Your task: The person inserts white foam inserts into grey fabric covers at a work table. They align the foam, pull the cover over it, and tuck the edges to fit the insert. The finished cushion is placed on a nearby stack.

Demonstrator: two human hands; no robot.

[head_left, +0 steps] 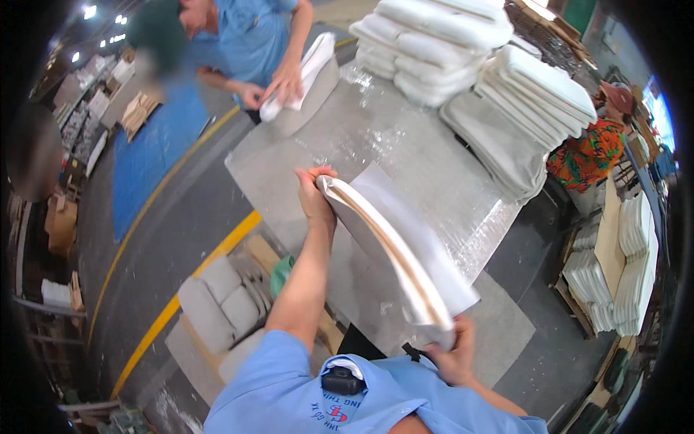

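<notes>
A grey work table (376,137), covered in a clear, glinting plastic film, runs away from the person across a workshop with a dark concrete floor (173,224). A yellow painted line (181,289) crosses that floor at a slant, and a blue mat (155,145) lies beyond it to the left. Ceiling lamps glow in the upper left corner.

Over the near part of the table the person holds a flat white cushion cover (405,253), tan along its edge, raised off the surface and tilted on edge. The left hand (314,195) pinches its far corner, fingers curled over the fabric; the right hand (452,351) grips the near lower corner, closed around it close to the person's chest.

At the far end of the table two stacks of white padded cushions (434,43) rise high — a third, flatter grey stack (506,145) slumps over the right edge. A co-worker in a blue shirt (246,36) leans over the far left corner, both hands pressed on a rolled white piece (303,72). More white stacks sit on a pallet (614,267) to the right, and grey foam blocks (217,304) lie on the floor just left of the person's outstretched arm. Another person in an orange patterned garment (589,152) is behind the grey stack.
</notes>
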